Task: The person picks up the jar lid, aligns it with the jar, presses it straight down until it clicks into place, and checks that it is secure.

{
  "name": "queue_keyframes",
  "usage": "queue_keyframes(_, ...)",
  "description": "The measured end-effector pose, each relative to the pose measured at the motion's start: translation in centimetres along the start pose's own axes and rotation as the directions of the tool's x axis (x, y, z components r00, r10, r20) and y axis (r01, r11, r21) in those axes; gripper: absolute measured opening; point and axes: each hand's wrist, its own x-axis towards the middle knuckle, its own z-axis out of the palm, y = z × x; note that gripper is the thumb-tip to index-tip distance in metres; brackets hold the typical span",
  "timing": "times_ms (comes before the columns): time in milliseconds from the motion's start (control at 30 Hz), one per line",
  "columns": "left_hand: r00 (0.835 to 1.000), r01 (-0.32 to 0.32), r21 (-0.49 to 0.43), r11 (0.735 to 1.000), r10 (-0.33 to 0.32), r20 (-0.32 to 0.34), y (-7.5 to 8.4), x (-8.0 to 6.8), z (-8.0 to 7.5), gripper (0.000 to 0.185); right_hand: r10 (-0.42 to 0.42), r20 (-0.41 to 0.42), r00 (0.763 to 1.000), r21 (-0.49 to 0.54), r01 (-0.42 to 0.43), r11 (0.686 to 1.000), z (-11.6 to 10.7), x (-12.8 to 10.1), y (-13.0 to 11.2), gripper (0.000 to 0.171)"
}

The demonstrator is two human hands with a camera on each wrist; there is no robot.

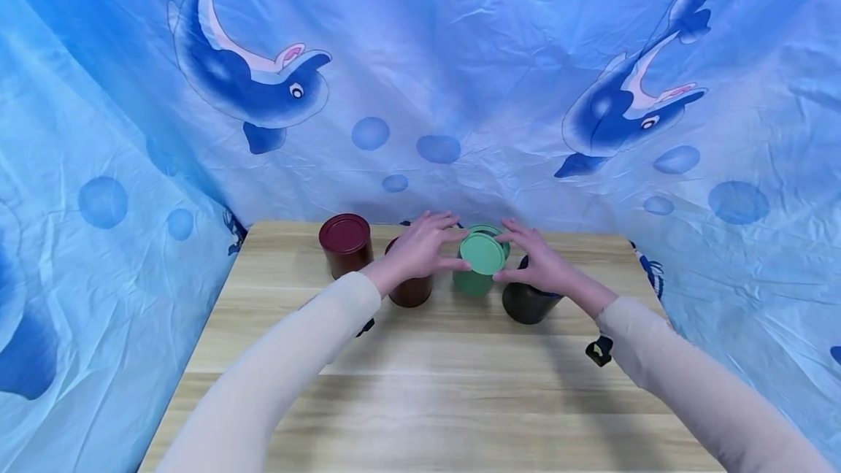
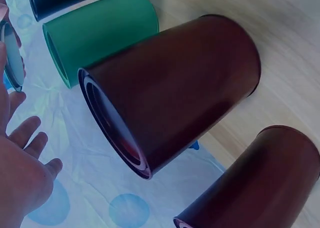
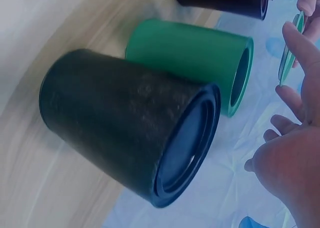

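A round green lid (image 1: 482, 253) is held between both hands, tilted above the open top of a green can (image 1: 473, 285). My left hand (image 1: 423, 245) grips the lid's left edge with thumb and fingers. On the opposite edge, my right hand (image 1: 537, 260) grips it the same way. From the right wrist view, the lid (image 3: 289, 57) shows edge-on, apart from the green can's (image 3: 185, 52) open mouth. A lidded dark red can (image 2: 175, 87) stands under the left hand, and a black can (image 3: 120, 118) with its lid on is below the right hand.
A second dark red can (image 1: 344, 236) stands at the back left of the wooden table (image 1: 427, 385). Behind the table's back edge hangs a blue curtain (image 1: 407, 79) printed with dolphins, and it wraps round both sides. Dark straps show under each forearm.
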Motion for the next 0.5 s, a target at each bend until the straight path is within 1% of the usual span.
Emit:
queue_keyframes(167, 1.000, -0.001, 0.025, 1.000, 0.001, 0.001, -0.3, 1.3, 0.1, 0.074, 0.000, 0.008, 1.000, 0.001, 0.000, 1.000, -0.8, 0.6, 0.7, 0.067)
queue_keyframes(333, 1.000, -0.001, 0.065, 0.998, -0.001, 0.025, -0.8, 2.4, 0.4, 0.075, 0.032, 0.030, 0.999, 0.006, -0.032, 0.999, -1.3, 1.2, 1.2, 0.068)
queue_keyframes(500, 0.999, 0.007, 0.083, 0.997, -0.012, 0.053, -1.2, 3.3, 0.8, 0.074, 0.055, 0.049, 0.997, 0.012, -0.056, 0.998, -1.2, 1.9, 2.1, 0.066)
